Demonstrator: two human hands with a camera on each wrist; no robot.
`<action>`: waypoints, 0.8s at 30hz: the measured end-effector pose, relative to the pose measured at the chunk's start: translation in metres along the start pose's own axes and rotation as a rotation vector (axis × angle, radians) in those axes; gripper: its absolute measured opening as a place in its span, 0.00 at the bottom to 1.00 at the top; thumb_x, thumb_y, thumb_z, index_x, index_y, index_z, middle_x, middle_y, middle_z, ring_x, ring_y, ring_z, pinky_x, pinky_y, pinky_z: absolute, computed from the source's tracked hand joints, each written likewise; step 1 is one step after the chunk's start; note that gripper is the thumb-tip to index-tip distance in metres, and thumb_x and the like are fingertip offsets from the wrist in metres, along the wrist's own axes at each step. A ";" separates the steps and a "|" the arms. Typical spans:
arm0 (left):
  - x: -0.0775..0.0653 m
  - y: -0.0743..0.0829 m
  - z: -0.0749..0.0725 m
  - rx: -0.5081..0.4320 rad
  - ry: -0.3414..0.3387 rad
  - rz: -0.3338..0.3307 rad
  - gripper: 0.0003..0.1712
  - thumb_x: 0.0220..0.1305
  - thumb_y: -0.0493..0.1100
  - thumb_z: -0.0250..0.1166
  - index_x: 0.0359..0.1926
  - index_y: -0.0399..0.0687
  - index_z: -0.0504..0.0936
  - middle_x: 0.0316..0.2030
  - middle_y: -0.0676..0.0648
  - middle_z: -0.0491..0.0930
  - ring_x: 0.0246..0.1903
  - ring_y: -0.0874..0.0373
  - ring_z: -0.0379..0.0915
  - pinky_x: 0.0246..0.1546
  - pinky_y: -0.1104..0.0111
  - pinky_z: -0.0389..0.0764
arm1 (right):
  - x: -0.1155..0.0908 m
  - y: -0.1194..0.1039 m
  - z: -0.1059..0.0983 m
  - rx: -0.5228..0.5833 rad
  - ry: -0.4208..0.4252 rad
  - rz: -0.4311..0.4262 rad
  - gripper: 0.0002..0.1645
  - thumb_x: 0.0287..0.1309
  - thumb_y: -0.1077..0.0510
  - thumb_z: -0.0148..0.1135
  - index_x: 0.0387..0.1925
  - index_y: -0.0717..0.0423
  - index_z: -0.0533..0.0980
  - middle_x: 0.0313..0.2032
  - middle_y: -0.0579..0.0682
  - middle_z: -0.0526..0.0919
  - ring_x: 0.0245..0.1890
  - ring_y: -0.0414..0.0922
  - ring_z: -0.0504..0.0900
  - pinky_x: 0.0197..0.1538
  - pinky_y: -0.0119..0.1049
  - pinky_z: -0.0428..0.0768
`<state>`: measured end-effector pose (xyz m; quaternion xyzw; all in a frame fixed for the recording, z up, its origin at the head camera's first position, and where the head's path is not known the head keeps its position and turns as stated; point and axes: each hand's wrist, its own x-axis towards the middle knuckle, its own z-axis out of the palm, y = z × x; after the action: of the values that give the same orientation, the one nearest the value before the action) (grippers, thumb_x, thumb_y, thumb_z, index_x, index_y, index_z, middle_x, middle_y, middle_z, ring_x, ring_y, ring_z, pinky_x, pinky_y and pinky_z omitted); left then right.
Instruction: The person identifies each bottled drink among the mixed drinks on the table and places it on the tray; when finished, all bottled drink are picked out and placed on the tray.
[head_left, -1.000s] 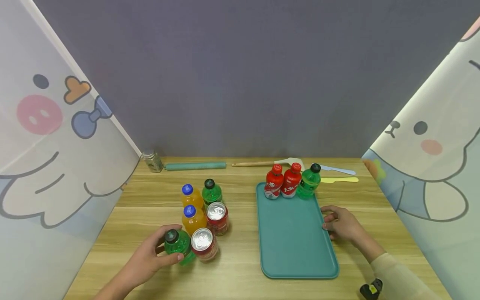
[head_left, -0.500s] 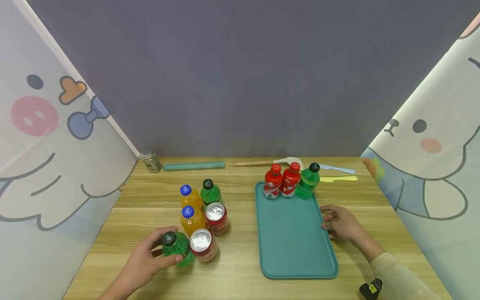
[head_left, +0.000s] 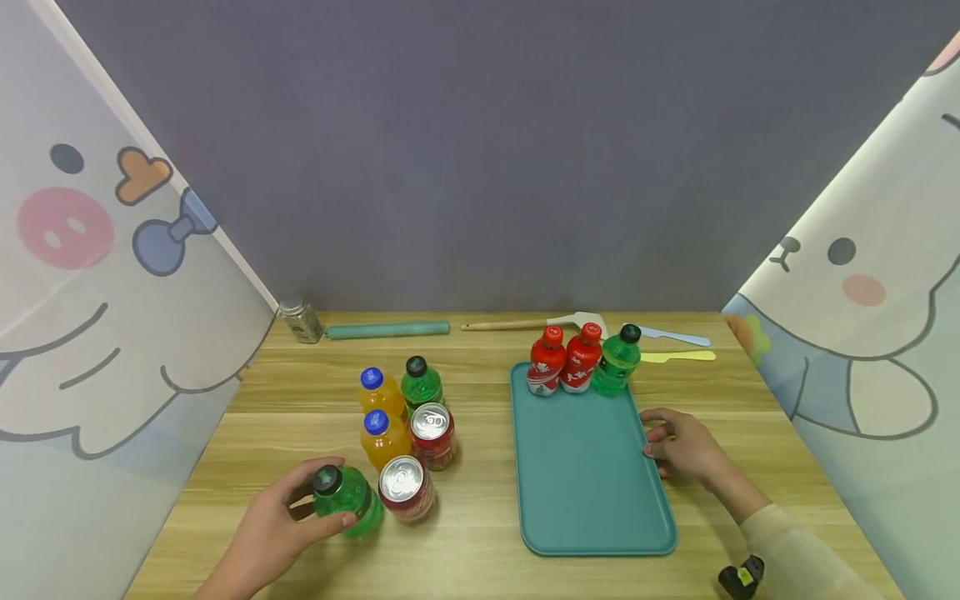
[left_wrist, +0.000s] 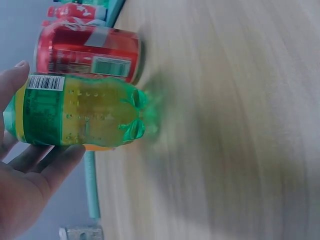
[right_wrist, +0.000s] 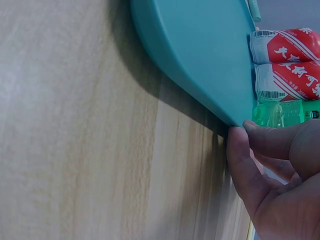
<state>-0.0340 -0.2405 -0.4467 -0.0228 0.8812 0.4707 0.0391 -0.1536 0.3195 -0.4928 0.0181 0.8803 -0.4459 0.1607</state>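
My left hand (head_left: 272,518) grips a green soda bottle (head_left: 351,500) with a black cap, its thumb on the near side. In the left wrist view, the base of this bottle (left_wrist: 100,111) shows close over the wood, beside a red can (left_wrist: 90,52). Another red can (head_left: 406,490), two orange drink bottles (head_left: 386,440) with blue caps and a second green bottle (head_left: 422,387) stand to its right. My right hand (head_left: 686,450) pinches the right rim of a teal tray (head_left: 592,483). Two red bottles (head_left: 547,364) and a green bottle (head_left: 617,362) stand at the tray's far end.
Along the back lie a teal rod (head_left: 387,330), a spatula (head_left: 510,325) with a wooden handle, and blue and yellow plastic knives (head_left: 678,357). A small glass jar (head_left: 302,322) is at the back left corner. Printed panels flank the table (head_left: 480,533).
The left hand has shifted slightly left with the green bottle, which now leans left and stands apart from the nearest can. My right hand stays at the tray's rim.
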 end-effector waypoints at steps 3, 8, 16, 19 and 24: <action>-0.004 0.008 -0.005 0.020 0.016 0.023 0.38 0.50 0.49 0.83 0.62 0.53 0.79 0.57 0.45 0.82 0.49 0.57 0.82 0.45 0.60 0.88 | 0.000 0.000 -0.001 -0.002 0.000 -0.003 0.33 0.60 0.71 0.66 0.66 0.71 0.69 0.40 0.61 0.80 0.25 0.48 0.81 0.25 0.41 0.85; -0.009 0.025 -0.017 0.027 0.038 0.070 0.36 0.51 0.48 0.82 0.62 0.55 0.79 0.55 0.44 0.82 0.46 0.65 0.81 0.43 0.61 0.89 | 0.000 -0.002 -0.001 -0.001 0.001 0.002 0.33 0.59 0.72 0.67 0.66 0.71 0.69 0.40 0.62 0.80 0.25 0.48 0.81 0.25 0.41 0.85; -0.019 0.058 -0.035 0.060 0.041 0.075 0.36 0.51 0.50 0.82 0.61 0.57 0.79 0.53 0.47 0.83 0.44 0.65 0.82 0.42 0.65 0.88 | 0.000 -0.004 -0.001 -0.003 -0.004 0.009 0.33 0.60 0.72 0.66 0.66 0.71 0.68 0.41 0.62 0.80 0.25 0.48 0.81 0.25 0.41 0.85; -0.020 0.071 -0.038 0.084 0.037 0.103 0.36 0.51 0.49 0.83 0.62 0.58 0.79 0.52 0.48 0.84 0.44 0.66 0.82 0.41 0.64 0.89 | 0.001 -0.003 -0.001 -0.004 -0.005 0.007 0.33 0.60 0.72 0.66 0.66 0.71 0.68 0.41 0.62 0.80 0.25 0.48 0.81 0.25 0.41 0.84; -0.018 0.096 -0.033 0.093 0.003 0.172 0.35 0.50 0.51 0.83 0.60 0.65 0.80 0.51 0.53 0.85 0.46 0.64 0.82 0.41 0.63 0.89 | 0.000 -0.001 0.000 0.000 -0.002 0.010 0.33 0.59 0.72 0.66 0.66 0.71 0.68 0.40 0.61 0.80 0.25 0.48 0.81 0.25 0.41 0.84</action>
<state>-0.0246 -0.2150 -0.3472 0.0542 0.9009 0.4307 -0.0017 -0.1538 0.3194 -0.4921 0.0221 0.8801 -0.4449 0.1641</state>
